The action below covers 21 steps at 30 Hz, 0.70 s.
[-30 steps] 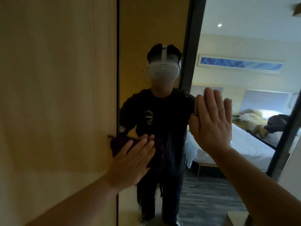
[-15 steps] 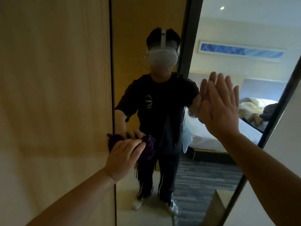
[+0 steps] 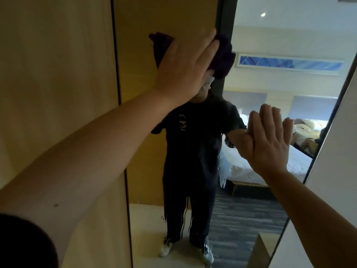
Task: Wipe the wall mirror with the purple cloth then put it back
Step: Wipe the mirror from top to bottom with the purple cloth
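Observation:
The tall wall mirror [image 3: 170, 14] fills the middle of the view, with a thin dark frame. My left hand [image 3: 183, 64] presses the purple cloth [image 3: 222, 53] flat against the upper part of the glass; most of the cloth is hidden under my palm and fingers. My right hand [image 3: 268, 140] lies open and flat against the glass lower down on the right, fingers up, holding nothing. The glass reflects a person in dark clothes and a bedroom.
A light wooden panel [image 3: 58, 93] borders the mirror on the left. A pale wall [image 3: 336, 171] borders it on the right. The reflection shows a bed with white sheets, dark carpet and a blue picture.
My left hand has swept the cloth from the mirror's lower left edge up to its upper middle. My right hand stays flat on the glass, now lower in view.

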### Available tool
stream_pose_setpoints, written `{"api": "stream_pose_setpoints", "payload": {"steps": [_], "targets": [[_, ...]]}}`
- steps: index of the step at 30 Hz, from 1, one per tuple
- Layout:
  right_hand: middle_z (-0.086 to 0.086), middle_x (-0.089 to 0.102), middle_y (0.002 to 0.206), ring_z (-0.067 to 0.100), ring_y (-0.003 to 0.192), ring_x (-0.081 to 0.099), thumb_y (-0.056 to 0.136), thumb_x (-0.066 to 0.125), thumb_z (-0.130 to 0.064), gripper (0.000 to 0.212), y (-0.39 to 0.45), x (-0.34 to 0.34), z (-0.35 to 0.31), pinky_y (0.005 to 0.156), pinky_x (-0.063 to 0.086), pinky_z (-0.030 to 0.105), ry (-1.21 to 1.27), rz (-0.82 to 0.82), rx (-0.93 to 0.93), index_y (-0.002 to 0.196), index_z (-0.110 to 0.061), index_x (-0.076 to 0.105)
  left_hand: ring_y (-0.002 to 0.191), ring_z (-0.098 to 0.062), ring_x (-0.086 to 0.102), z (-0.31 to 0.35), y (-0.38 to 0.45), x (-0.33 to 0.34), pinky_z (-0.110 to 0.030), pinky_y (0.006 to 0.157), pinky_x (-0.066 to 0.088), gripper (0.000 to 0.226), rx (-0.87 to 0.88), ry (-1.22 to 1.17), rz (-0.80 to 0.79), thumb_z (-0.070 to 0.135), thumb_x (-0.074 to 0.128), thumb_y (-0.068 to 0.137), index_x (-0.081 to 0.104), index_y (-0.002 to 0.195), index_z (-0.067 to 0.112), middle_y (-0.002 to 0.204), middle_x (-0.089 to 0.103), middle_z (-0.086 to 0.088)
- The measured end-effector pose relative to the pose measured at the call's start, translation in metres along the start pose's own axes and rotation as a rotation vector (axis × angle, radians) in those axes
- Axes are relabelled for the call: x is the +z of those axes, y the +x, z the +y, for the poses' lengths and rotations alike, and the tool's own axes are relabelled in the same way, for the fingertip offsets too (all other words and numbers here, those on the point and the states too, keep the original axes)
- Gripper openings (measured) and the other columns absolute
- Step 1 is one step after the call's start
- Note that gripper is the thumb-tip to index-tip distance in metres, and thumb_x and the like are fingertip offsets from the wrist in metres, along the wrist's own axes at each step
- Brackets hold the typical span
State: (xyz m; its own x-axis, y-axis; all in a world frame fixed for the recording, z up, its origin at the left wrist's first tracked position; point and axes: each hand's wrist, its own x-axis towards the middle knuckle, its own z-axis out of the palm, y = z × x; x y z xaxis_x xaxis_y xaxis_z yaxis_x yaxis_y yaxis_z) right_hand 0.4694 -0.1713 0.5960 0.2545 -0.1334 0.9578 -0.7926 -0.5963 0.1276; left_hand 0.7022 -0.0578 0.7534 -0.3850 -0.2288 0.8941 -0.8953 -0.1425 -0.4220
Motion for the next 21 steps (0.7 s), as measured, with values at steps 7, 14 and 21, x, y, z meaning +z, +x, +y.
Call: {"api": "stream_pose_setpoints", "payload": {"steps": [7, 14, 21], "targets": [[0.020, 0.041, 0.149, 0.038, 0.141, 0.032, 0.104, 0.033, -0.037, 0.051, 0.000, 0.004, 0.002, 0.109, 0.028, 0.064, -0.011, 0.066, -0.027, 0.137, -0.003, 0.052, 0.144, -0.029, 0.031, 0.048, -0.107, 0.022, -0.047, 0.117, 0.027, 0.053, 0.016, 0.009, -0.032, 0.039, 0.039, 0.105, 0.041, 0.146, 0.005, 0.155, 0.035, -0.013], [0.016, 0.024, 0.160, 0.036, 0.150, 0.017, 0.106, 0.029, -0.039, 0.054, -0.006, 0.009, 0.005, 0.120, 0.010, 0.059, 0.041, 0.102, -0.047, 0.151, -0.009, 0.034, 0.144, -0.027, 0.031, 0.106, -0.226, 0.043, -0.046, 0.114, 0.030, 0.057, 0.048, -0.046, -0.069, 0.038, 0.048, 0.099, 0.039, 0.147, 0.009, 0.155, 0.034, -0.011], [0.013, 0.019, 0.161, 0.030, 0.151, 0.010, 0.107, 0.029, -0.039, 0.054, -0.005, 0.000, 0.007, 0.121, 0.007, 0.057, 0.138, 0.058, -0.040, 0.151, -0.009, 0.035, 0.144, -0.021, 0.032, 0.157, -0.338, 0.052, -0.042, 0.116, 0.026, 0.064, 0.141, -0.022, -0.194, 0.027, 0.056, 0.092, 0.034, 0.151, 0.017, 0.157, 0.034, 0.000]]}}
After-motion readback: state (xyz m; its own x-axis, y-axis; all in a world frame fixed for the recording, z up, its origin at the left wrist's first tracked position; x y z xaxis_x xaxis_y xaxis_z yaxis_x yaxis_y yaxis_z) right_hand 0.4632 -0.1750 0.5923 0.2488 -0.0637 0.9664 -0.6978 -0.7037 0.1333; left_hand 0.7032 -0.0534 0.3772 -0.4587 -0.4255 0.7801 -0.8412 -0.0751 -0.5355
